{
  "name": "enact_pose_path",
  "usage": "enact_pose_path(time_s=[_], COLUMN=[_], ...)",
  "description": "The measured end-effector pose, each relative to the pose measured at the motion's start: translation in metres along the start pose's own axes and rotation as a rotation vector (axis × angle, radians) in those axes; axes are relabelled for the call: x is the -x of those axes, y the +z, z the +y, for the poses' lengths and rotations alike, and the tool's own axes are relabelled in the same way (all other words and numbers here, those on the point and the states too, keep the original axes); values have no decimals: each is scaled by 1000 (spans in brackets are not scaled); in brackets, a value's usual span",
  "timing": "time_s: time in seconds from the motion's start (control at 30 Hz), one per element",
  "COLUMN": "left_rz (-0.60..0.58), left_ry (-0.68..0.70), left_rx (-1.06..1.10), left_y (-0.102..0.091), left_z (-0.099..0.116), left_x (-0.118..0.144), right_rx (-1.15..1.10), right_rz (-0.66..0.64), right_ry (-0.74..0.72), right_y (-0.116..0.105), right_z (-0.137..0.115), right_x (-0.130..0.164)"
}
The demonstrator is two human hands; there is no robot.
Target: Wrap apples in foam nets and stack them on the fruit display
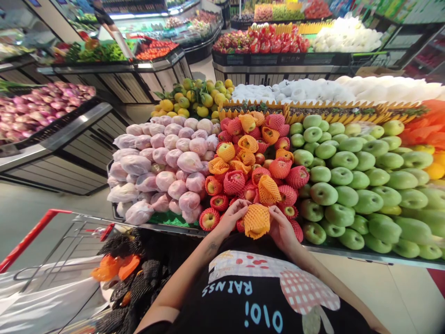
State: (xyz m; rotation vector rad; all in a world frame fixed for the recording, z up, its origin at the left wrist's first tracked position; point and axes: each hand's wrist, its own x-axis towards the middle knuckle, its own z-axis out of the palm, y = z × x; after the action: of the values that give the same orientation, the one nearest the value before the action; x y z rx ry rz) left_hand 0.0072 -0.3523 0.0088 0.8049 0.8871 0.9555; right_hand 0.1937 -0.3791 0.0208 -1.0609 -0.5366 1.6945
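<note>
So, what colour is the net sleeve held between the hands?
Orange; the net sleeve shows best in the head view.

A slanted produce stand [167,220] is loaded with three heaps side by side: fruit wrapped in pale film [163,167] at the left, apples sleeved in red and orange foam nets [253,162] in the middle, green apples [361,176] at the right.

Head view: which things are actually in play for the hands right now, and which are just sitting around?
In hand:
left hand
right hand
orange foam net, held by both
netted red apples

Lying about:
green apples
pink-wrapped fruit
red-handled cart
</note>
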Motion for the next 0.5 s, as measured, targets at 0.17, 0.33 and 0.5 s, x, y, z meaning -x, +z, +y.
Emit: enact_pose_path(time_s=[0.17, 0.33, 0.5], left_rz=[-157, -80, 114], left_ry=[85, 269, 399], left_rx=[-103, -459, -460], left_y=[0, 7, 6], left_z=[0, -2, -2], left_x=[14, 16, 12], right_rx=[7, 81, -1], right_rz=[58, 22, -101], right_ry=[15, 31, 39], right_y=[0, 4, 9], right_z=[3, 1, -4], right_x=[0, 3, 4])
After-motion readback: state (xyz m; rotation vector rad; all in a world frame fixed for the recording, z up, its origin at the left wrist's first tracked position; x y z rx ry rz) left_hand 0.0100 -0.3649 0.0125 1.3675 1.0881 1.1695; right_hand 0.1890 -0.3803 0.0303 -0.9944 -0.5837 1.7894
